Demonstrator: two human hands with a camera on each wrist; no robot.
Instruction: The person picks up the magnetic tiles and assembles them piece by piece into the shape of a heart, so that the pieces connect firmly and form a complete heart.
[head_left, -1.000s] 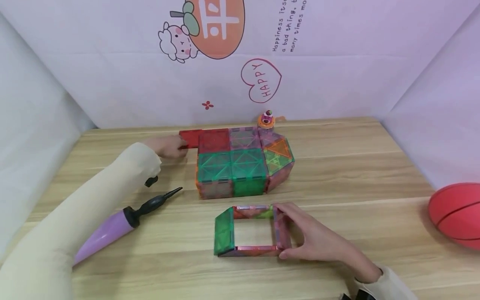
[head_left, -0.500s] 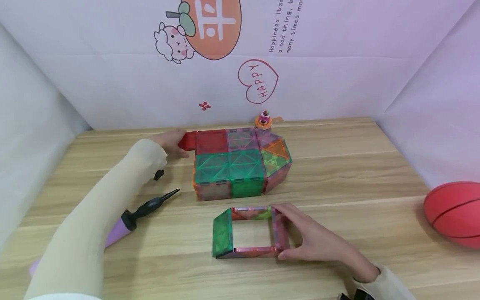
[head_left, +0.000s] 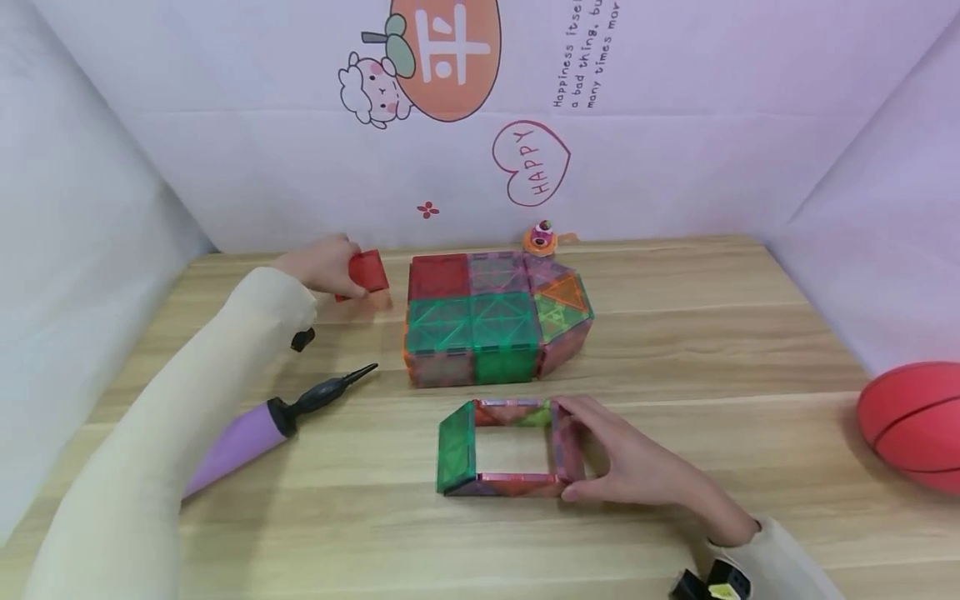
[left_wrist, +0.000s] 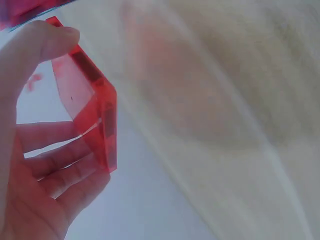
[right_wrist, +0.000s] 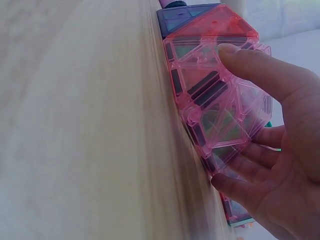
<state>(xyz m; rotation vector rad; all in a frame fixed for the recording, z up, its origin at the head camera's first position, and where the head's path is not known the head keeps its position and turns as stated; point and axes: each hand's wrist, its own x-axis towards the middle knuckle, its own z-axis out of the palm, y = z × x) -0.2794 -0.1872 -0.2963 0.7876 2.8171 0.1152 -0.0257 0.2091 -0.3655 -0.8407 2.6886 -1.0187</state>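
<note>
My left hand (head_left: 321, 265) pinches a red translucent magnetic tile (head_left: 369, 272), tilted and apart from the large tile block (head_left: 472, 321). In the left wrist view, the thumb lies on one edge of the red tile (left_wrist: 111, 125) and the fingers are behind it. My right hand (head_left: 630, 458) grips the pink end (head_left: 572, 454) of a small open-topped frame of magnetic tiles (head_left: 456, 450) on the table. The right wrist view shows the thumb and fingers spanning its pink tiles (right_wrist: 220, 110). The large block has red, purple, green and orange tiles on top.
A purple hand pump (head_left: 236, 450) with a black nozzle lies at the left, partly behind the left sleeve. A small orange-and-pink toy (head_left: 540, 239) stands behind the block, and a red ball (head_left: 915, 427) is at the right. A printed white cloth (head_left: 675, 167) backs the wooden table.
My left hand has taken hold of the red tile and drawn it leftward, off the side of the large block. The right hand keeps its grip on the small frame.
</note>
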